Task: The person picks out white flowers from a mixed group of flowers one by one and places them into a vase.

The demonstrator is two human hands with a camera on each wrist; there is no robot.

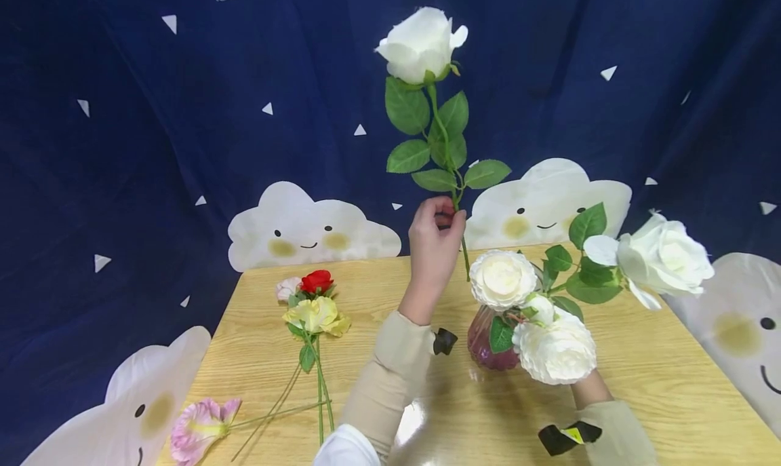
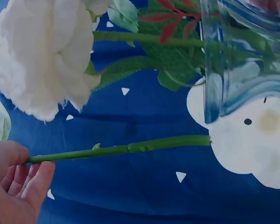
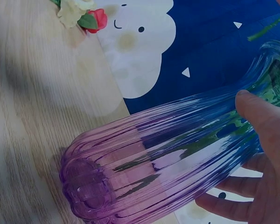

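My left hand (image 1: 434, 239) pinches the green stem (image 2: 163, 142) of a long white rose (image 1: 421, 49) between thumb and fingers. The rose is held upright, its bare stem end beside the vase's mouth in the left wrist view. With my right hand (image 3: 270, 144) I hold a ribbed glass vase (image 3: 168, 149), purple at the base and bluish towards the neck, thumb on the near side and fingers round it. Two full white flowers (image 1: 558, 347) and another white rose (image 1: 665, 259) stand in the vase, leaning outward. In the head view these blooms hide most of my right hand.
On the left of the wooden table (image 1: 262, 323) lie a red rose (image 1: 316, 281), a yellow flower (image 1: 314, 315) and a pale pink bloom (image 1: 288, 288). A pink flower (image 1: 198, 431) lies at the near left edge. Behind hangs a dark blue curtain (image 1: 293, 133) with clouds.
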